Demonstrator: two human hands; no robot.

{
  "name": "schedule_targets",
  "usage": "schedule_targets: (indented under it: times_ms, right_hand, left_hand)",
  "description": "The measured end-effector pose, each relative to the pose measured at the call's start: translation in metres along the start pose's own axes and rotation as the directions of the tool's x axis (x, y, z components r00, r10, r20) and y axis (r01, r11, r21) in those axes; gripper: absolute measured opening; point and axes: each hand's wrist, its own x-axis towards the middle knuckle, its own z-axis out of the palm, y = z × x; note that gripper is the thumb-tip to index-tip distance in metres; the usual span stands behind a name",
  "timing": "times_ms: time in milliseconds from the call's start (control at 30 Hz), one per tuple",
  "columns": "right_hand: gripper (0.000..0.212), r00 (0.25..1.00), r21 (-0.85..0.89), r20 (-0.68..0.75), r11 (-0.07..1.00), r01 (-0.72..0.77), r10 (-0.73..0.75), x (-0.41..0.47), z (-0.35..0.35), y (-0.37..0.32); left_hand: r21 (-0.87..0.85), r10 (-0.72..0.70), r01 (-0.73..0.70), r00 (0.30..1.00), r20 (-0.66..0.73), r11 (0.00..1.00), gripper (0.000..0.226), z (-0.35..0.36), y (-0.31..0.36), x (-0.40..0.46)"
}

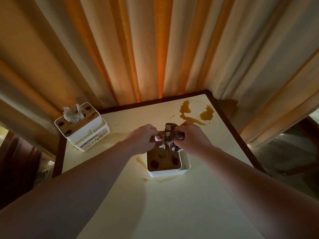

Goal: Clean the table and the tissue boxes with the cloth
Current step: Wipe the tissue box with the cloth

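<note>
Curtains hang behind the stained table (pixel 198 195). On the near tissue box (pixel 168 169) my left hand (pixel 143 138) pinches the tissue (pixel 159 140) aside (keeping it dry) so my right hand (pixel 191 137), clutching the cloth (pixel 173 135), can wipe its lid. The other tissue box (pixel 82 126) waits at the left corner.

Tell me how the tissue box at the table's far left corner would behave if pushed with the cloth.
The far tissue box probably slides easily: it looks like light plastic on a smooth table. It sits at the very corner, so a leftward push may tip it off. The loose tissue sticking out would likely flop and crumple under the cloth.
</note>
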Motion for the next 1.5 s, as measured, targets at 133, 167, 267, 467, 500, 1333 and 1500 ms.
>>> schedule_targets:
  times_ms: [133,167,267,467,500,1333,1500]
  right_hand:
    - [0.025,0.999,-0.054,0.044,0.998,0.013,-0.010,0.007,0.003,-0.005]
    - [0.025,0.998,-0.054,0.056,0.998,0.012,-0.009,0.008,0.003,-0.006]
    - [0.023,0.995,-0.081,0.101,0.997,0.016,-0.008,0.007,0.002,-0.010]
    - [0.012,0.973,-0.189,0.230,0.981,0.048,-0.003,-0.012,-0.003,-0.021]
    - [0.010,0.970,-0.196,0.243,0.979,0.059,-0.009,-0.019,-0.004,-0.023]
    - [0.004,0.964,-0.258,0.263,0.966,0.033,0.037,-0.033,-0.005,-0.031]
    - [0.017,0.947,-0.294,0.311,0.956,0.014,0.082,-0.046,-0.007,-0.030]
  left_hand:
    - [-0.019,-0.101,0.101,0.994,-0.036,0.995,0.018,0.001,0.006,0.002]
    - [-0.033,-0.131,0.129,0.990,-0.055,0.991,0.027,0.003,0.008,0.002]
    - [-0.038,-0.196,0.193,0.977,-0.085,0.980,0.034,0.005,0.013,0.003]
    - [-0.069,-0.221,0.214,0.968,-0.116,0.974,0.040,0.009,0.015,0.004]
    - [-0.078,-0.223,0.215,0.968,-0.119,0.974,0.034,0.009,0.015,0.004]
    - [-0.175,-0.264,0.240,0.955,-0.135,0.955,0.040,0.012,0.010,0.012]
    - [-0.182,-0.248,0.222,0.960,-0.134,0.958,0.040,0.012,0.009,0.012]
